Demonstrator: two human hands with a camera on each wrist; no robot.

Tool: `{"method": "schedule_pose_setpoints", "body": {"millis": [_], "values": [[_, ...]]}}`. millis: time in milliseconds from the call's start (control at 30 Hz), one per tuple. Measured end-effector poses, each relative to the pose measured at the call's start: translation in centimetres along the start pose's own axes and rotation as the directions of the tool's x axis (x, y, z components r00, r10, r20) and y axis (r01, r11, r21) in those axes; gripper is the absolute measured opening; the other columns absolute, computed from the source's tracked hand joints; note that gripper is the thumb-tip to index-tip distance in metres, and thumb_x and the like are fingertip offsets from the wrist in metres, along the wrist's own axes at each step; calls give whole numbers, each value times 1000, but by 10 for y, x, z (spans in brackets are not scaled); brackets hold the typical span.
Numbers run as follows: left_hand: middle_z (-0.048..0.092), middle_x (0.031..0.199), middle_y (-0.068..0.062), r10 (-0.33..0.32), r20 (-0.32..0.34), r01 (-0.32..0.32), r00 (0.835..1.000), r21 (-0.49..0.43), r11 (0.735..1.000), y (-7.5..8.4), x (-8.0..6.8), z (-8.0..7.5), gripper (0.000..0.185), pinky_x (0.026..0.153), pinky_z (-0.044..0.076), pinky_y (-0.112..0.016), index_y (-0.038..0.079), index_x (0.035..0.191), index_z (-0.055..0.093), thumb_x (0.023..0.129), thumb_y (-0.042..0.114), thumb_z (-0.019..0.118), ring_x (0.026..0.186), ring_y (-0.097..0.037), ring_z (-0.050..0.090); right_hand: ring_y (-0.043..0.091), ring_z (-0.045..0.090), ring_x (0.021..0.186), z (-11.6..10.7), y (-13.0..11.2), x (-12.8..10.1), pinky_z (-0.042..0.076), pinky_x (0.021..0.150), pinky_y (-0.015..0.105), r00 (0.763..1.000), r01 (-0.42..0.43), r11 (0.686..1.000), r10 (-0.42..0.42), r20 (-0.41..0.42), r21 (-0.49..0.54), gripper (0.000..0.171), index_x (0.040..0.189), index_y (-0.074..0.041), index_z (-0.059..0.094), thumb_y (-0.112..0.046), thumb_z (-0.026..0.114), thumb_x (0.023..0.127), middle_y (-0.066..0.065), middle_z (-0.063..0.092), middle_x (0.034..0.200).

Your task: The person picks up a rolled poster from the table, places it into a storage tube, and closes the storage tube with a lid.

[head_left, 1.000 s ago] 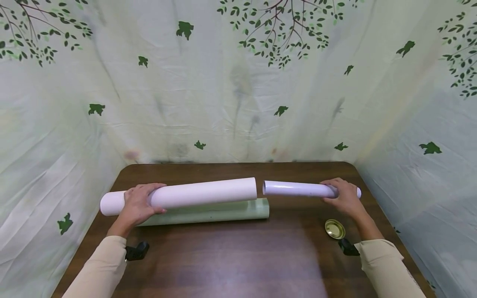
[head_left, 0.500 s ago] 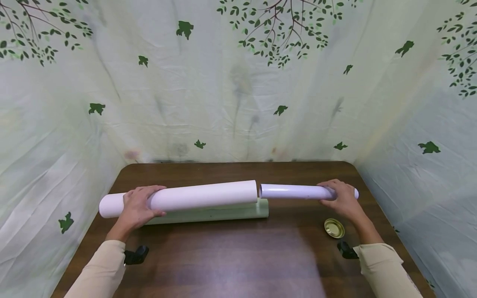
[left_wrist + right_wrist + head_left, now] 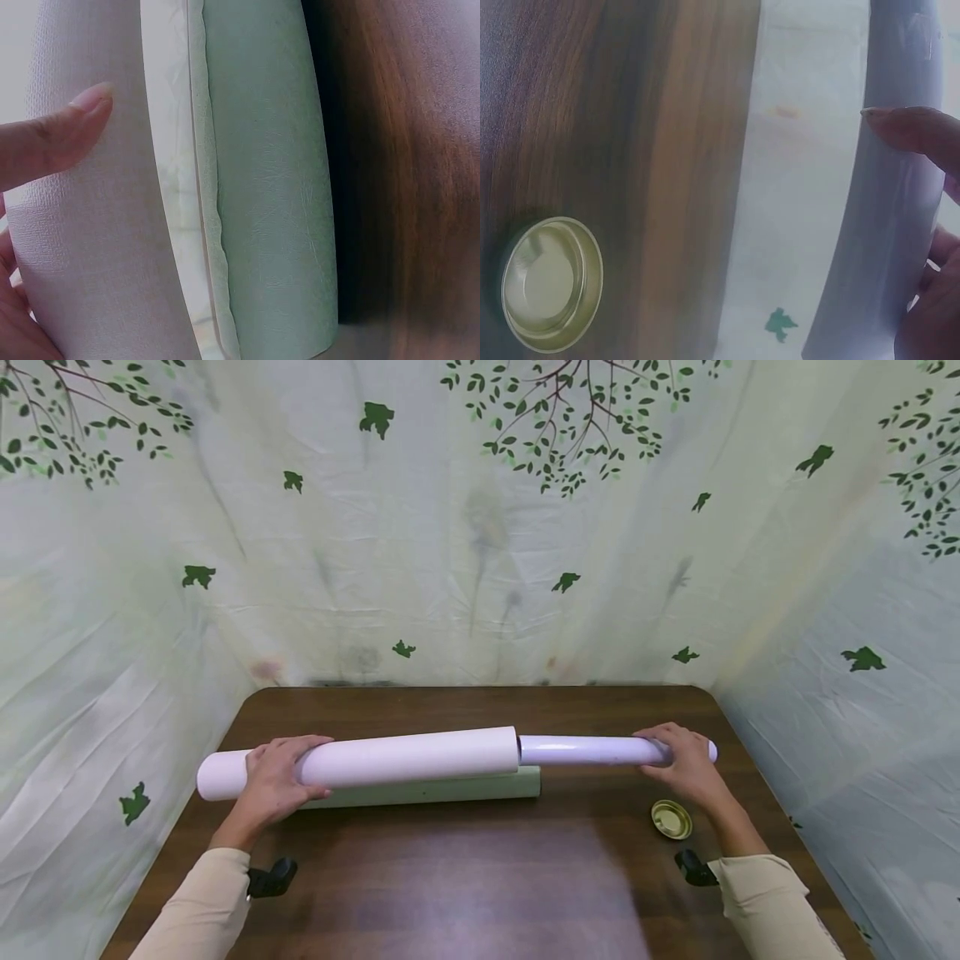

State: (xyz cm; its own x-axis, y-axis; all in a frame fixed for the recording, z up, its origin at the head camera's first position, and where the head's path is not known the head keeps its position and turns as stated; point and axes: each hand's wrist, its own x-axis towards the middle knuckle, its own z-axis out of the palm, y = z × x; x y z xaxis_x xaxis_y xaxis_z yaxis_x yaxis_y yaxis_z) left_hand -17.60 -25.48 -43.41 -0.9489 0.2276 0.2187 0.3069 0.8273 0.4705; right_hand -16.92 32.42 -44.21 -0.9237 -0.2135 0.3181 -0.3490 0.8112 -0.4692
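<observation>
My left hand (image 3: 277,781) grips a thick white roll (image 3: 420,754) near its left part, thumb on the near side and fingers behind. In the left wrist view the roll's surface looks finely textured. My right hand (image 3: 684,760) holds a thinner, glossy white tube (image 3: 581,750) near its right end. The tube's left end meets the roll's open right end, the two nearly in line; whether it sits inside the rim I cannot tell. Below and behind the white roll lies a pale green roll (image 3: 450,788), partly covered by it in the head view.
A small round gold-coloured lid (image 3: 671,820) lies on the brown wooden table (image 3: 465,877), close to the right wrist. A pale curtain (image 3: 480,568) with leaf prints hangs behind the table and along both sides.
The tube in my right hand has moved left and closed the gap to the white roll. Both pieces have come down slightly, and the left hand keeps its grip.
</observation>
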Motion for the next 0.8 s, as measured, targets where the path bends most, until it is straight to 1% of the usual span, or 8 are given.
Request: {"method": "schedule_pose_setpoints", "body": {"millis": [333, 533, 800], "values": [[61, 120, -24, 14, -26, -14, 1000, 1, 1000, 2, -3, -1, 69, 91, 19, -62, 4, 120, 61, 58, 10, 90, 111, -43, 45, 40, 57, 101, 2, -2, 1, 29, 88, 58, 1000, 24, 1000, -24, -3, 1, 45, 109, -2, 67, -3, 84, 68, 19, 63, 106], [61, 120, -24, 17, -29, -17, 999, -10, 1000, 5, -5, -2, 70, 91, 19, -62, 4, 120, 62, 57, 10, 91, 110, -43, 46, 40, 57, 101, 5, -4, 2, 28, 88, 58, 1000, 30, 1000, -30, 2, 6, 45, 109, -3, 67, -4, 85, 68, 19, 63, 106], [62, 119, -24, 27, -48, -27, 999, -2, 1000, 4, -8, -1, 68, 91, 19, -62, 5, 119, 62, 57, 7, 90, 110, -42, 45, 40, 56, 103, 9, -12, 5, 26, 91, 59, 1000, 18, 1000, -18, 16, 14, 45, 109, -3, 67, -4, 85, 68, 18, 63, 107]]}}
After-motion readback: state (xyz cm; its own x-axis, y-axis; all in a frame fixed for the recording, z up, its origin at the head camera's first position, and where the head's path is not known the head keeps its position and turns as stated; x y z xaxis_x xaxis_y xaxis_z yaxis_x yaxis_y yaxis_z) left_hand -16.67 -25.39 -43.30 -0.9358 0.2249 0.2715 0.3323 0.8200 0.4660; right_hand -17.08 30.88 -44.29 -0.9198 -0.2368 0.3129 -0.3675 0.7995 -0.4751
